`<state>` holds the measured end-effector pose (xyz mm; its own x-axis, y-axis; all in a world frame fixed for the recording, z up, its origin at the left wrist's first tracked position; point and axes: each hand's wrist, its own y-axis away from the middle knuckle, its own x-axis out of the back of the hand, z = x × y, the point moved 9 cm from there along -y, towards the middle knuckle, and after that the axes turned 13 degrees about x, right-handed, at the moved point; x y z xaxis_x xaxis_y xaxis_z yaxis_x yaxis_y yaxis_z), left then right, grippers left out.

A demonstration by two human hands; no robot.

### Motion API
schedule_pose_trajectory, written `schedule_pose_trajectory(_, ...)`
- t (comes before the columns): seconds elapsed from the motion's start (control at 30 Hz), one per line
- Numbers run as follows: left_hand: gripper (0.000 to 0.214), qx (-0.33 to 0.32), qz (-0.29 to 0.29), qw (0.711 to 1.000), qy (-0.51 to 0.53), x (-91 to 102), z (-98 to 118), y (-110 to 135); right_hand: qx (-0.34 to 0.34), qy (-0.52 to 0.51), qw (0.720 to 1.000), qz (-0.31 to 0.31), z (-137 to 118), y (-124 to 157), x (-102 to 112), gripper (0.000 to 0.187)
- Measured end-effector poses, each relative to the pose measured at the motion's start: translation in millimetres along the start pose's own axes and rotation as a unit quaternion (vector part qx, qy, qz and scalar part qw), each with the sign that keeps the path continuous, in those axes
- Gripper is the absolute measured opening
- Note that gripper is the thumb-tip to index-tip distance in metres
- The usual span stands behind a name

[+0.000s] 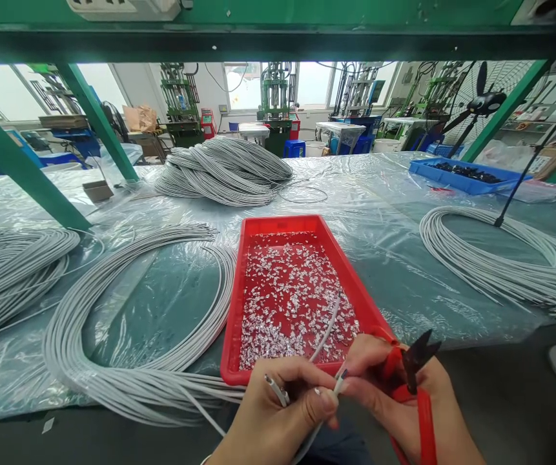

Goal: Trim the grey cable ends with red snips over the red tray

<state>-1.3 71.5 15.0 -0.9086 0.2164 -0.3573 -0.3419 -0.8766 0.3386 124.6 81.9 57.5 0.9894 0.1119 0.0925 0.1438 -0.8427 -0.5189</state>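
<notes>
Above the near edge of a red tray (233, 323), my left hand (282, 416) is closed on thin light-grey cable (327, 336). One cable end pokes out between its fingers, and another length reaches over the tray. My right hand (384, 387) meets it fingertip to fingertip at a cable end with a dark tip. Tucked in the right palm are red-handled scissors (418, 358), their dark blades pointing up and away from the cable. Small shiny foil-like scraps (282, 284) are scattered over the tray floor.
A coil of cut cables (69, 336) lies left of the tray, with another coil (11, 271) farther left. A large cable heap (224, 168) sits behind. At right are a cable coil (452, 258) and a blue tray (471, 184) of dark parts. A green beam (278, 45) crosses overhead.
</notes>
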Motion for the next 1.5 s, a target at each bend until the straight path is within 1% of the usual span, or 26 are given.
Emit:
schedule_pose_trajectory(0.07, 0.025, -0.067, 0.0, 0.993, -0.101, -2.1, 12.2, 4.0, -0.017, 0.002, 1.0, -0.023, 3.0, 0.5, 0.6, 0.011)
schedule_pose_trajectory(0.1, 0.026, -0.113, 0.006, 0.979, -0.168, -4.2, 18.7, 7.1, -0.036, 0.0, 0.999, -0.036, 5.6, 1.0, 1.3, 0.012)
schedule_pose_trajectory(0.17, 0.032, -0.193, 0.019, 0.936, -0.293, -10.4, 25.7, 12.9, -0.101, -0.018, 0.992, -0.075, 12.9, 3.4, -0.2, 0.015)
schedule_pose_trajectory(0.2, 0.037, -0.218, 0.017, 0.916, -0.337, -14.1, 25.0, 14.2, -0.135, -0.033, 0.986, -0.094, 15.6, 5.0, -1.9, 0.017)
schedule_pose_trajectory(0.23, 0.044, -0.23, 0.005, 0.904, -0.361, -17.9, 22.2, 14.2, -0.167, -0.06, 0.978, -0.111, 17.4, 6.6, -4.7, 0.019)
schedule_pose_trajectory(0.27, 0.052, -0.234, -0.016, 0.901, -0.365, -21.6, 18.5, 13.4, -0.198, -0.101, 0.967, -0.124, 18.4, 8.1, -9.1, 0.023)
schedule_pose_trajectory(0.3, 0.058, -0.231, -0.043, 0.907, -0.351, -24.6, 14.9, 12.2, -0.223, -0.154, 0.953, -0.133, 18.4, 9.1, -15.0, 0.026)
schedule_pose_trajectory(0.33, 0.061, -0.218, -0.07, 0.919, -0.32, -26.4, 11.8, 10.4, -0.243, -0.21, 0.937, -0.14, 17.8, 9.5, -21.6, 0.03)
schedule_pose_trajectory(0.4, 0.056, -0.162, -0.104, 0.953, -0.232, -24.4, 6.5, 4.8, -0.253, -0.294, 0.91, -0.148, 16.2, 7.3, -32.7, 0.033)
schedule_pose_trajectory(0.43, 0.05, -0.125, -0.108, 0.969, -0.186, -21.4, 4.1, 1.8, -0.239, -0.306, 0.909, -0.151, 15.8, 4.4, -35.2, 0.033)
schedule_pose_trajectory(0.47, 0.044, -0.091, -0.105, 0.98, -0.143, -17.6, 2.3, -0.4, -0.216, -0.291, 0.92, -0.149, 16.3, 0.7, -34.4, 0.032)
schedule_pose_trajectory(0.53, 0.035, -0.038, -0.08, 0.993, -0.072, -8.8, 0.4, -2.7, -0.161, -0.216, 0.954, -0.134, 17.7, -4.6, -27.6, 0.029)
schedule_pose_trajectory(0.6, 0.033, -0.018, -0.05, 0.998, -0.036, -2.0, 1.0, -2.6, -0.135, -0.133, 0.977, -0.099, 20.0, -3.9, -17.4, 0.024)
schedule_pose_trajectory(0.73, 0.037, -0.024, -0.022, 0.998, -0.044, -0.9, 1.6, -1.4, -0.106, 0.006, 0.993, -0.058, 14.4, 4.7, -7.4, 0.014)
schedule_pose_trajectory(0.83, 0.04, -0.035, 0.0, 0.997, -0.074, -1.4, 1.5, -0.5, -0.034, 0.099, 0.994, -0.015, -2.7, 2.0, -1.0, 0.01)
schedule_pose_trajectory(0.87, 0.041, -0.04, 0.009, 0.995, -0.089, -1.0, 2.0, -0.1, -0.011, 0.107, 0.994, -0.003, -7.7, 0.3, 0.0, 0.009)
schedule_pose_trajectory(0.93, 0.04, -0.062, 0.026, 0.989, -0.129, -0.8, 5.2, 1.2, 0.023, 0.089, 0.996, -0.01, -13.2, -2.8, -2.9, 0.012)
schedule_pose_trajectory(1.0, 0.034, -0.105, 0.037, 0.978, -0.178, -2.6, 11.2, 3.4, 0.048, 0.092, 0.994, -0.019, -15.3, -4.4, -2.5, 0.016)
schedule_pose_trajectory(1.07, 0.026, -0.158, 0.05, 0.96, -0.227, -5.1, 17.1, 6.2, 0.077, 0.133, 0.988, -0.025, -17.7, -4.5, 1.6, 0.018)
schedule_pose_trajectory(1.13, 0.024, -0.204, 0.064, 0.939, -0.271, -8.2, 20.0, 9.1, 0.105, 0.186, 0.976, -0.049, -20.9, -3.7, 3.2, 0.015)
schedule_pose_trajectory(1.23, 0.023, -0.268, 0.103, 0.897, -0.335, -13.2, 21.9, 15.4, 0.129, 0.217, 0.961, -0.114, -24.7, -2.5, -1.7, 0.012)
schedule_pose_trajectory(1.3, 0.024, -0.313, 0.141, 0.863, -0.371, -16.6, 24.2, 21.8, 0.156, 0.226, 0.954, -0.122, -31.3, -3.1, -2.1, 0.013)
schedule_pose_trajectory(1.37, 0.025, -0.34, 0.163, 0.84, -0.391, -19.3, 25.2, 25.7, 0.169, 0.233, 0.951, -0.111, -35.3, -4.2, -1.1, 0.014)
schedule_pose_trajectory(1.4, 0.025, -0.343, 0.167, 0.835, -0.396, -19.9, 24.8, 25.7, 0.157, 0.233, 0.954, -0.102, -33.5, -5.0, -0.1, 0.015)
schedule_pose_trajectory(1.43, 0.024, -0.343, 0.167, 0.834, -0.397, -19.7, 24.3, 25.1, 0.128, 0.228, 0.961, -0.092, -28.7, -5.8, 1.0, 0.017)
schedule_pose_trajectory(1.5, 0.022, -0.349, 0.17, 0.834, -0.393, -17.2, 23.9, 23.9, 0.042, 0.203, 0.976, -0.067, -14.0, -5.6, 3.6, 0.019)
